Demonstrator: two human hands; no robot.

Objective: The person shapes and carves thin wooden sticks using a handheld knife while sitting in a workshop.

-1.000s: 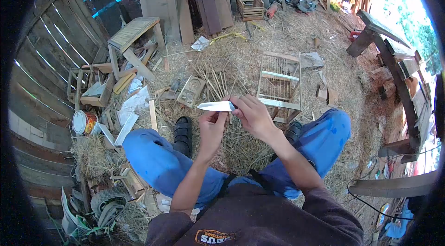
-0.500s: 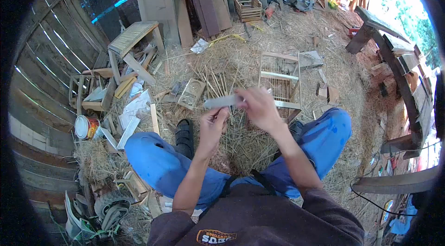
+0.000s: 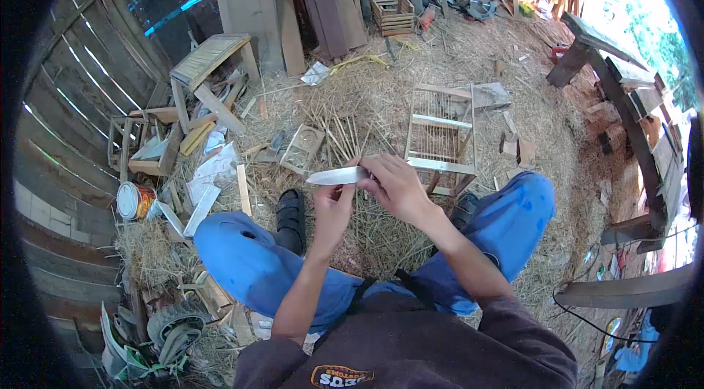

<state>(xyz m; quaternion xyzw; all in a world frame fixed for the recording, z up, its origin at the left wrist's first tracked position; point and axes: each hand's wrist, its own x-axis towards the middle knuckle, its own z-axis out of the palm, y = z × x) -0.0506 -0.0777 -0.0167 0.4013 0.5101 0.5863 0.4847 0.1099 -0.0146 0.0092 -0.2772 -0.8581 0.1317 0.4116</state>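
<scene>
My right hand (image 3: 398, 187) is closed around the handle end of a knife (image 3: 336, 176), whose broad pale blade points left. My left hand (image 3: 334, 211) sits just below the blade with thumb and fingers pinched together; what they hold, if anything, is hidden. Beyond the hands, several thin wooden sticks (image 3: 341, 137) lie on the straw. To their right is a wooden frame with slender bars (image 3: 442, 125), like a small cage. A smaller wooden frame (image 3: 302, 148) lies to the left of the sticks.
Straw and shavings (image 3: 374, 239) cover the ground between my legs. A small wooden stand (image 3: 213, 59), scraps and a paint can (image 3: 135, 200) are on the left. A circular saw (image 3: 478, 4) and a slatted crate (image 3: 393, 15) stand at the back. A timber bench (image 3: 623, 118) is at right.
The knife and right hand have moved down and left. The blade has turned to look narrower, and my left hand has shifted slightly left.
</scene>
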